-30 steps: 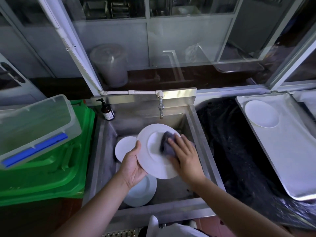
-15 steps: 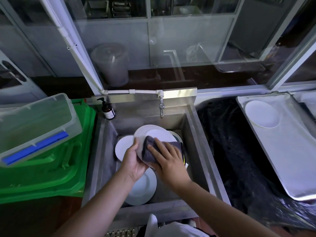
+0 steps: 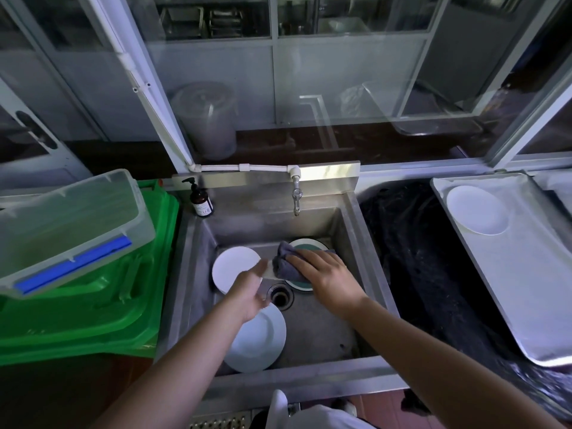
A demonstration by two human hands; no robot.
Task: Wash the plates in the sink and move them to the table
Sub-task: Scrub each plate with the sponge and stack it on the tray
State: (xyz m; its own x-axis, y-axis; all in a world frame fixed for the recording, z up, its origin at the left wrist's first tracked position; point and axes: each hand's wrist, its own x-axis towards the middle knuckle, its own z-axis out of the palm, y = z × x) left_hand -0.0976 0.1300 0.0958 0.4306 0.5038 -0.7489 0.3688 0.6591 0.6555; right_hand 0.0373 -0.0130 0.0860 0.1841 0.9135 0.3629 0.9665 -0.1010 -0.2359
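Deep in the steel sink (image 3: 346, 230), my right hand (image 3: 328, 277) grips a dark grey cloth (image 3: 286, 261) and presses it down on a teal-centred plate with a white rim (image 3: 305, 243). My left hand (image 3: 250, 292) is blurred just left of the cloth, thumb up, above the drain (image 3: 281, 297). A thin pale strip (image 3: 266, 271) shows between its thumb and the cloth; I cannot tell whether that is a plate's edge. One white plate (image 3: 235, 267) leans at the sink's left side and another (image 3: 258, 342) at its front. A washed white plate (image 3: 476, 209) lies on the metal tray (image 3: 510, 289) at right.
The tap (image 3: 296, 199) hangs over the sink's back wall, with a brown pump bottle (image 3: 200, 201) on the left corner. Green crates (image 3: 93, 305) topped by a clear plastic box (image 3: 68, 224) stand left. Black plastic sheet (image 3: 411, 258) covers the counter between sink and tray.
The large white plate my left hand held up facing me no longer shows face-on. Both hands have dropped lower into the sink, and the teal-centred plate is now exposed under the cloth.
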